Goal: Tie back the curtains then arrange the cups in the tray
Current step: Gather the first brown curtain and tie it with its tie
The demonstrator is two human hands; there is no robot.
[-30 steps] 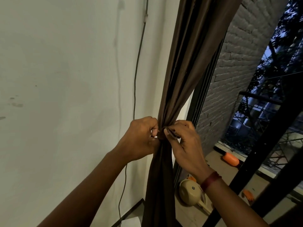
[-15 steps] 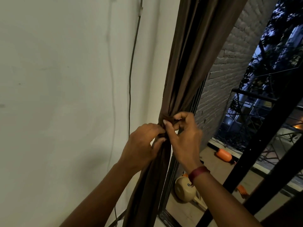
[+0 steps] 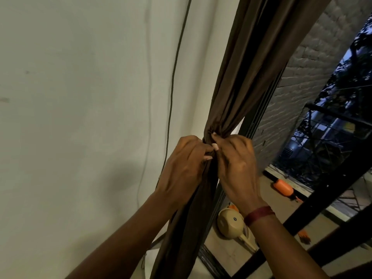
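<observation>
Grips the brown curtain [image 3: 239, 81] at its bunched waist with both hands, left hand [image 3: 182, 168] curled round the folds from the white wall [image 3: 80, 97] side, right hand [image 3: 238, 164] pinching the gather from the window side, curtain hanging just beside the dark window frame [image 3: 252, 123].

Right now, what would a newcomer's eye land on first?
The brown curtain at centre, bunched into a tight waist between the white wall and the window. The left hand and right hand meet at that gather, fingers pinching the fabric. Through the window at lower right lies an orange object.
</observation>
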